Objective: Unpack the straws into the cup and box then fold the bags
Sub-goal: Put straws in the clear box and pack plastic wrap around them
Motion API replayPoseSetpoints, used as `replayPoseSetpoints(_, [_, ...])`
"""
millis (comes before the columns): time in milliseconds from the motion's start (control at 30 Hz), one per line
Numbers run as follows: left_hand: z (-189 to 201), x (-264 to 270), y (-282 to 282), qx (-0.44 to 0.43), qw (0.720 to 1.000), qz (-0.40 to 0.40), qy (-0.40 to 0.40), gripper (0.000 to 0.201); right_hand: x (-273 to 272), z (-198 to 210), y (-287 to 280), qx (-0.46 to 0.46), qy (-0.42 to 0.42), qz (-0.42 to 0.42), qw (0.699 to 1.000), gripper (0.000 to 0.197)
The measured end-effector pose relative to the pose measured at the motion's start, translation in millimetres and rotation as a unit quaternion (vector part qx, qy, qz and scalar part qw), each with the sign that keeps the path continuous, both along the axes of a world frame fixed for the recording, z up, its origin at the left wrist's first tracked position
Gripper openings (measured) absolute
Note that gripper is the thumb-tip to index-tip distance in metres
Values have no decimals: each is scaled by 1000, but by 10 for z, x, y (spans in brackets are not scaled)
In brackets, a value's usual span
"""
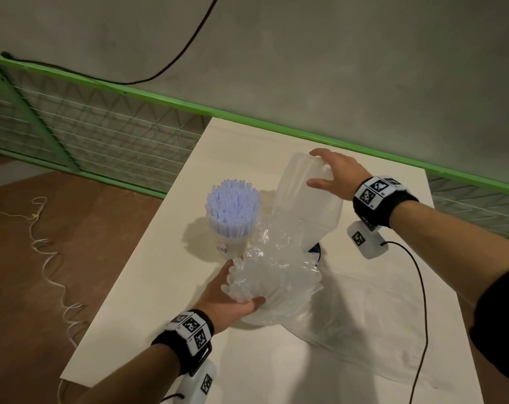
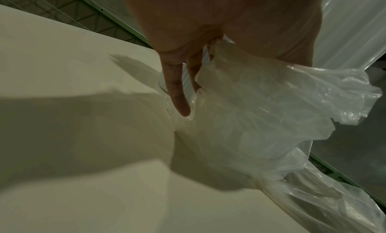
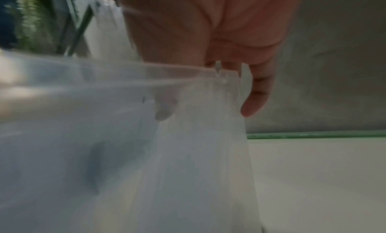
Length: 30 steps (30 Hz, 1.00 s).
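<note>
A clear cup [image 1: 230, 246] packed with upright pale blue straws [image 1: 233, 208] stands on the white table [image 1: 148, 301]. Right of it, my right hand [image 1: 324, 170] grips the far end of a translucent plastic box [image 1: 308, 199], which is tilted up off the table. In the right wrist view the thumb lies inside the box [image 3: 104, 121] wall and a finger [image 3: 256, 96] outside. My left hand [image 1: 236, 290] holds a crumpled clear bag [image 1: 273, 272] of straws from below, its mouth up against the box. In the left wrist view the fingers [image 2: 177, 91] lie along the bag [image 2: 261, 112].
A second clear bag [image 1: 378, 325] lies flat on the table at the right. A black cable [image 1: 419, 287] runs across it from my right wrist. Something dark blue [image 1: 316, 247] shows under the box. A green mesh fence [image 1: 102, 135] stands behind; a white cord [image 1: 49, 258] lies on the floor.
</note>
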<state>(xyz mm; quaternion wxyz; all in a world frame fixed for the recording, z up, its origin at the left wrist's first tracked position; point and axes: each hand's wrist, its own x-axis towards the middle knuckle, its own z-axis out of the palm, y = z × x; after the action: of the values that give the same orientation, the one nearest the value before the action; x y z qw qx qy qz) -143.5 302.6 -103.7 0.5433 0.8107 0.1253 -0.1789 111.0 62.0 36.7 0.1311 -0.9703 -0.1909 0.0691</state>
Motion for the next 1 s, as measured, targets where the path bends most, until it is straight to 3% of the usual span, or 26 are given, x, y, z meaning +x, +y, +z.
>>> replayPoseSetpoints(233, [31,6,-13,-5,1000,3,-10,70,165,7,64,-32,-21,32,999,59])
replayPoseSetpoints(400, [-18,11,-10,1,1000,7,-5,87,28,130,145,-121,-47,55,990,60])
replayPoseSetpoints(467, [-28,13,-12,3,1000,5,-6,91,-135,299,126,-58,-116,64,990,49])
replayPoseSetpoints(533, [-6,17,-12,-1,1000,-3,-14,87,-404,471,94,66,-164,98,979,34])
replayPoseSetpoints(633, [0,17,-1,-8,1000,-5,-20,75,-1008,639,-1,204,-105,124,965,42])
replayPoseSetpoints(733, [-19,6,12,-15,1000,-4,-26,72,-1594,573,-126,218,12,123,968,46])
replayPoseSetpoints(833, [-26,-1,30,-47,998,-4,-32,72,-1970,301,-140,200,100,125,967,64])
replayPoseSetpoints(900, [-32,-5,45,-70,997,-13,-26,77,-2103,121,-65,215,78,111,967,63])
replayPoseSetpoints(1000, [6,-25,53,-97,994,-24,-33,81,-2184,-25,65,255,8,84,963,43])
